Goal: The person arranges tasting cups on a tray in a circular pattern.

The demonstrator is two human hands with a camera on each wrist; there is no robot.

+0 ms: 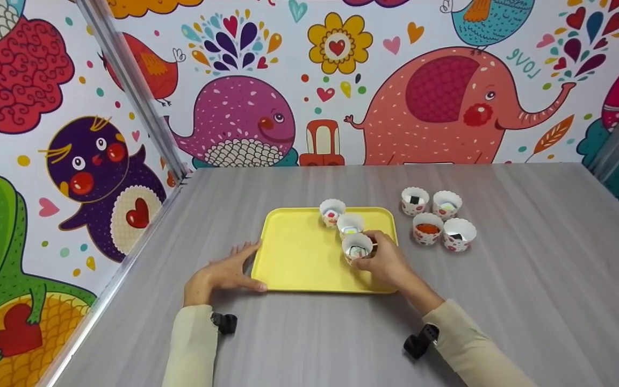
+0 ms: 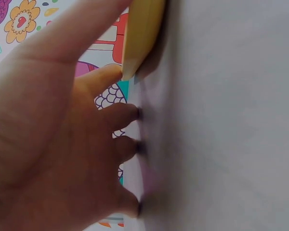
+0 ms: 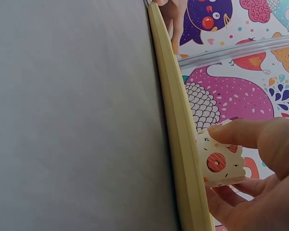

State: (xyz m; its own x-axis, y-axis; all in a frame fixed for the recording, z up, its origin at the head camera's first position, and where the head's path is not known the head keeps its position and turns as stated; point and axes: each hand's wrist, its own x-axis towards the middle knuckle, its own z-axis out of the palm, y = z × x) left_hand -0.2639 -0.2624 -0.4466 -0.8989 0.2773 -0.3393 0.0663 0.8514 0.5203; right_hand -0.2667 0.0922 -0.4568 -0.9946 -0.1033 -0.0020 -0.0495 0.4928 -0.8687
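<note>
My right hand (image 1: 387,262) pinches a patterned paper baking cup (image 1: 354,242) between thumb and fingers, over the right part of a yellow tray (image 1: 299,252). In the right wrist view this cup (image 3: 226,156) shows a printed doughnut and a scalloped rim, close above the tray's edge. Something pale with a dark outline lies inside it. Behind it, a cup (image 1: 350,221) with a yellow-and-white piece and another (image 1: 332,206) with a red-and-white piece form a slanting line. My left hand (image 1: 226,273) spreads its fingers at the tray's left edge, thumb by the front corner.
Right of the tray, several like cups stand grouped on the grey table (image 1: 309,338): one with an orange filling (image 1: 427,230), one with a yellow-and-white piece (image 1: 447,204), two with black-and-white pieces. Cartoon-printed walls (image 1: 266,43) border the back and left.
</note>
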